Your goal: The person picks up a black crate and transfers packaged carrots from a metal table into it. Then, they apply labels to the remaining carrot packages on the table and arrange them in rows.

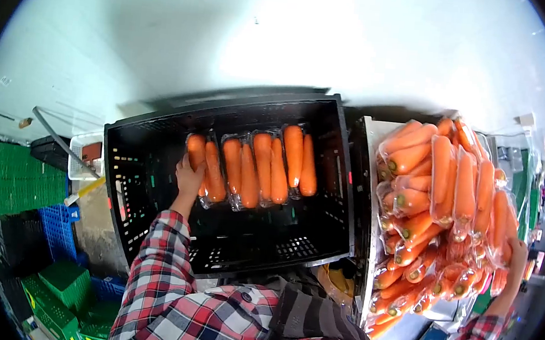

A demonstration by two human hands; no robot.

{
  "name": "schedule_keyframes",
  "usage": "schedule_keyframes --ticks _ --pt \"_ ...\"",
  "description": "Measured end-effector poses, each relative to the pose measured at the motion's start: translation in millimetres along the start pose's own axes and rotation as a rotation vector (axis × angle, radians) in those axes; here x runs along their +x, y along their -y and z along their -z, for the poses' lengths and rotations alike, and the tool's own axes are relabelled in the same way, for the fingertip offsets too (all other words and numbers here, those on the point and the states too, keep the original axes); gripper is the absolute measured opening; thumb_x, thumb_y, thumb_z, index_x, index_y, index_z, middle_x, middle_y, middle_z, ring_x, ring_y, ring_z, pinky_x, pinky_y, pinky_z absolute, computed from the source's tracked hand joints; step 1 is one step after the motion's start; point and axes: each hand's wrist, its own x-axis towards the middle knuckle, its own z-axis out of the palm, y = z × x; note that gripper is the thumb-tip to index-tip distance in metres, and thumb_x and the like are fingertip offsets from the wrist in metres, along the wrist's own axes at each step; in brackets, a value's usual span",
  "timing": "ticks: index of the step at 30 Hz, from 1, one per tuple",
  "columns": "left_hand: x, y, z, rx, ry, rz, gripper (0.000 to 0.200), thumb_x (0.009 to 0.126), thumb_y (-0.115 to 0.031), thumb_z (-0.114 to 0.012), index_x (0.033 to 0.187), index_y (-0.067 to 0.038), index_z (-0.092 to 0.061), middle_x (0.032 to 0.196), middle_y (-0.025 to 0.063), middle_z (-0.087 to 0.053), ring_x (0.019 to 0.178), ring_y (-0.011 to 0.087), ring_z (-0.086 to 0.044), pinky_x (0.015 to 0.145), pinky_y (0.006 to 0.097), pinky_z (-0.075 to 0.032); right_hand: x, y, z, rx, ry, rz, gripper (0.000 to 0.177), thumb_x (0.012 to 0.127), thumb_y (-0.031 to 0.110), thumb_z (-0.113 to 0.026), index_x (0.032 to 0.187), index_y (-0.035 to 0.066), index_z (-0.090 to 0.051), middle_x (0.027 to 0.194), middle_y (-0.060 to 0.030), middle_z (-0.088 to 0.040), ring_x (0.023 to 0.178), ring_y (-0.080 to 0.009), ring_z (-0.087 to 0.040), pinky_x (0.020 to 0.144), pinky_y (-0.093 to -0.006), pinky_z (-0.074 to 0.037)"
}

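Inside a black plastic crate, several clear-wrapped packs of carrots lie side by side in a row, each with a pair of carrots. My left hand reaches into the crate, its fingers curled on the left edge of the leftmost carrot pack. To the right of the crate rises a heap of wrapped carrots. At the heap's far right edge my right hand grips a carrot pack; some of its fingers are hidden behind the wrapping.
A white wall stands behind the crate. The heap lies on a pale-edged surface close to the crate's right side. At the left are a white basket, a blue crate and stacked green crates.
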Motion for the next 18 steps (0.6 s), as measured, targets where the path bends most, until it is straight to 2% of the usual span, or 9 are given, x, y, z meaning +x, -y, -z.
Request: schedule_keyframes --ticks 2,4,6,8,10,12,14,16,18 --pt "-18 -43 36 -0.104 -0.189 -0.081 0.052 0.078 -0.025 -0.063 0.12 0.0 -0.045 0.112 0.0211 -0.052 0.101 0.0332 -0.052 0.088 0.0397 -0.042 -42 29 24 0.003 -0.027 0.014 0.029 0.077 0.027 -0.059 0.091 0.001 -0.06 0.087 -0.0026 -0.054 0.083 -0.0124 -0.051 0.073 -0.0271 -0.041" --pt "-40 -76 52 -0.626 -0.047 0.064 0.036 0.083 -0.018 -0.06 0.113 0.001 -0.051 0.107 0.0128 -0.056 0.094 0.0232 -0.056 0.083 0.0328 -0.044 -57 8 51 0.091 -0.121 0.084 0.039 0.078 0.028 -0.059 0.106 0.001 -0.052 0.098 -0.0048 -0.052 0.091 -0.0155 -0.05 0.079 -0.0288 -0.041" --pt "-73 -131 85 -1.05 0.315 0.156 0.026 0.087 -0.012 -0.055 0.111 -0.001 -0.052 0.097 0.0054 -0.058 0.09 0.013 -0.056 0.079 0.0261 -0.045 -76 -4 69 0.261 -0.175 0.166 0.052 0.079 0.029 -0.058 0.12 0.001 -0.045 0.109 -0.0071 -0.051 0.098 -0.0186 -0.05 0.084 -0.0304 -0.041" --pt "-97 -182 102 -1.272 0.777 -0.022 0.042 0.091 -0.028 -0.049 0.125 -0.005 -0.041 0.111 0.0148 -0.057 0.101 0.0213 -0.055 0.088 0.032 -0.042 -128 65 27 0.535 -0.153 0.155 0.045 0.084 0.021 -0.053 0.123 0.0 -0.043 0.112 -0.0076 -0.047 0.1 -0.0171 -0.048 0.084 -0.0295 -0.04" --pt "-120 -227 104 -1.573 1.12 -0.039 0.057 0.09 -0.03 -0.05 0.135 -0.007 -0.025 0.124 0.0188 -0.047 0.113 0.0262 -0.048 0.096 0.0359 -0.036 -173 122 -41 0.673 0.085 0.178 0.052 0.079 0.023 -0.059 0.123 0.001 -0.042 0.115 -0.0097 -0.046 0.102 -0.0198 -0.049 0.086 -0.0322 -0.041" --pt "-135 -260 124 -1.787 1.2 -0.088 0.063 0.086 -0.018 -0.055 0.138 -0.008 -0.019 0.132 0.0147 -0.039 0.117 0.0235 -0.043 0.098 0.0334 -0.034 -223 179 -125 0.818 0.547 0.161 0.059 0.075 0.025 -0.066 0.123 0.003 -0.04 0.119 -0.0117 -0.046 0.105 -0.0224 -0.049 0.088 -0.0349 -0.041" --pt "-138 -264 129 -1.925 1.028 -0.057 0.061 0.083 -0.022 -0.058 0.133 -0.005 -0.027 0.128 0.0124 -0.043 0.113 0.0233 -0.047 0.097 0.0355 -0.036 -268 226 -210 0.788 1.025 0.197 0.067 0.07 0.027 -0.072 0.124 0.004 -0.039 0.123 -0.0137 -0.045 0.108 -0.0251 -0.05 0.09 -0.0377 -0.042" --pt "-124 -221 139 -1.807 0.748 0.443 0.054 0.083 -0.027 -0.057 0.127 -0.004 -0.036 0.12 0.011 -0.049 0.107 0.024 -0.051 0.091 0.0365 -0.042 -304 247 -299 0.588 0.851 0.686 0.041 0.072 0.019 -0.064 0.109 0.006 -0.054 0.106 -0.0129 -0.056 0.086 -0.0263 -0.059 0.071 -0.0372 -0.049" --pt "-105 -146 129 -1.772 0.606 0.662 0.053 0.083 -0.033 -0.056 0.123 -0.002 -0.04 0.114 0.0105 -0.053 0.103 0.0248 -0.053 0.086 0.0375 -0.045 -318 250 -363 0.858 1.433 -0.107 0.033 0.085 0.022 -0.052 0.109 0.0 -0.05 0.108 -0.0151 -0.055 0.094 -0.0273 -0.057 0.079 -0.0374 -0.047"
